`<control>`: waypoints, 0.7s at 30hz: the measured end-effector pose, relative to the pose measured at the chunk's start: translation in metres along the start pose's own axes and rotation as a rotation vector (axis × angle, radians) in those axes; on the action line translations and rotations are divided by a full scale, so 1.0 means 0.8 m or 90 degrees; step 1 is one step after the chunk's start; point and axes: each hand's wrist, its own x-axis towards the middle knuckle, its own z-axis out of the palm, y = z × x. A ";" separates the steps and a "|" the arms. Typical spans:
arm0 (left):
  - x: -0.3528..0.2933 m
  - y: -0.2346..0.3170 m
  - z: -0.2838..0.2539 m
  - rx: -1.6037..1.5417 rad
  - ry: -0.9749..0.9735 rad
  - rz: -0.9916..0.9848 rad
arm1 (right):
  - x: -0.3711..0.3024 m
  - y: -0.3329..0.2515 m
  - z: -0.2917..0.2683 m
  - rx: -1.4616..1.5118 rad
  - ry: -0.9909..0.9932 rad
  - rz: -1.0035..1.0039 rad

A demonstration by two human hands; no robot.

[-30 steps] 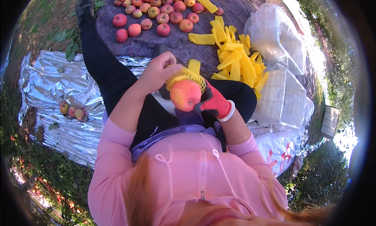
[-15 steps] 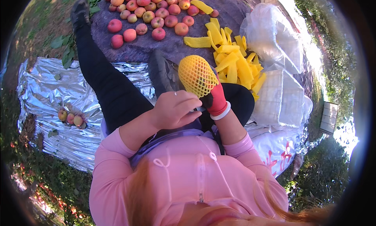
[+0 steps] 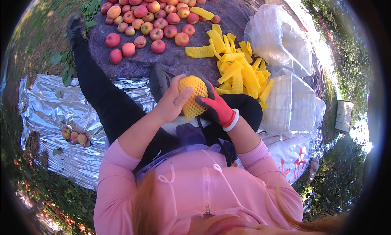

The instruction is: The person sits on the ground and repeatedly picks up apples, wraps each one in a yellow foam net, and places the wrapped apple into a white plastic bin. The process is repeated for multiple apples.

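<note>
**My two hands hold a wrapped ball of fruit**

I sit on the ground with my legs out in front of me. My left hand is bare. Its fingers curl round the left side of a yellow net sleeve, and my thumb presses on the front of it. My right hand wears a red and black glove. Its fingers close on the right side of the same sleeve. So both hands are clamped on it, one on each side. The sleeve is round and full. I cannot see what is inside it. It sits up above my lap, in the middle, just past my knees.

Far in front of me lies a dark cloth on the ground. A big bunch of red and yellow apples rests on its far left part. To the right of them lies a pile of empty yellow sleeves, flat and loose.

Further right stand clear plastic bags and a stack of white trays.

On my left a shiny silver sheet covers the ground. A few small apples lie on it, well apart from the big bunch.

My black shoe points to the far left, beside the grass.
</note>
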 end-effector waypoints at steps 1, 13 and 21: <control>0.007 -0.006 0.002 0.031 -0.032 0.009 | 0.004 0.009 -0.008 0.143 -0.037 -0.014; 0.176 -0.142 0.011 0.460 -0.163 0.025 | 0.032 -0.136 -0.305 0.074 0.333 -0.347; 0.270 -0.199 0.076 0.653 -0.115 0.036 | 0.071 -0.280 -0.533 -0.609 0.986 -0.416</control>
